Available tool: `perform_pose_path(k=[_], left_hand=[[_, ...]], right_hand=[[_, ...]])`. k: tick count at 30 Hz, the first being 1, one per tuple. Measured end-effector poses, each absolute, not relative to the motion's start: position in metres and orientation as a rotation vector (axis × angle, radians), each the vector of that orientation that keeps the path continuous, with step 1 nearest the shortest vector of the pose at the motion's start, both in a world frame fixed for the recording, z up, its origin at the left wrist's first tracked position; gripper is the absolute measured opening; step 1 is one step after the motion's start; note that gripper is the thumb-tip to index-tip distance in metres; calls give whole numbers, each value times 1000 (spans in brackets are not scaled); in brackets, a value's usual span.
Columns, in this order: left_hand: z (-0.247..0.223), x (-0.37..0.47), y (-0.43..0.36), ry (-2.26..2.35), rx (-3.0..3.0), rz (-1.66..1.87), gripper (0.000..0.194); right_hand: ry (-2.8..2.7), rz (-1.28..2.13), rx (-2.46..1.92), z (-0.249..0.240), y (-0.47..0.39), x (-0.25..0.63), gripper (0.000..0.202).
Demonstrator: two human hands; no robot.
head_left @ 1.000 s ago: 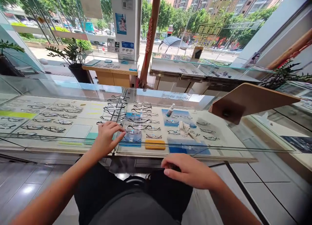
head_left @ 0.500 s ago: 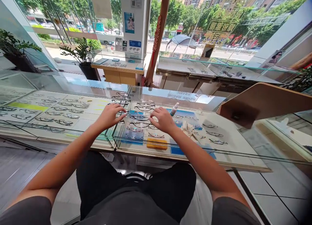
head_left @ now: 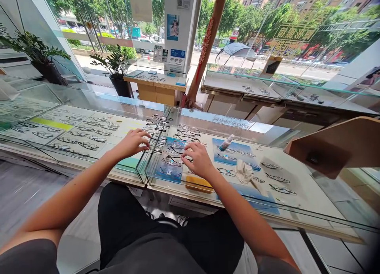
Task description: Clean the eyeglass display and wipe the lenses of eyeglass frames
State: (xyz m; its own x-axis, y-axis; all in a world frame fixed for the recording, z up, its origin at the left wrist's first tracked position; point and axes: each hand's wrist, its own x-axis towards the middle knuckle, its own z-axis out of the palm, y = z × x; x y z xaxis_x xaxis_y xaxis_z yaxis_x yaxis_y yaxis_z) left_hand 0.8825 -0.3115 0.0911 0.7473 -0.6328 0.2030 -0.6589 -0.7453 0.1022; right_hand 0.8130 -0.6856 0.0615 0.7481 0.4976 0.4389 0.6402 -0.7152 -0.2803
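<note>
Your left hand [head_left: 130, 142] lay palm down, fingers loosely curled, fingertips at black eyeglass frames [head_left: 154, 128] stacked on glass counter [head_left: 297, 195]. Your right hand [head_left: 198, 160] sat nearby, fingers bent over spectacles [head_left: 175, 147] on blue mat [head_left: 169, 172]; grip unclear. Yellow block [head_left: 198, 183] just behind wrist. White cloth [head_left: 244, 172] and spray bottle [head_left: 226, 142] further right.
</note>
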Motion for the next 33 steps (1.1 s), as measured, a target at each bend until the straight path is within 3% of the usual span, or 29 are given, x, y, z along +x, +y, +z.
perform_pose_path(k=[20, 29, 33], left_hand=[[94, 919, -329, -1059, 2777, 298, 17], [123, 963, -332, -994, 2898, 275, 29], [133, 1000, -357, -835, 3105, 33, 24]], right_hand=[[-831, -371, -2718, 66, -694, 851, 8], [-687, -491, -2620, 85, -703, 874, 10], [-528, -555, -2579, 85, -704, 897, 15]])
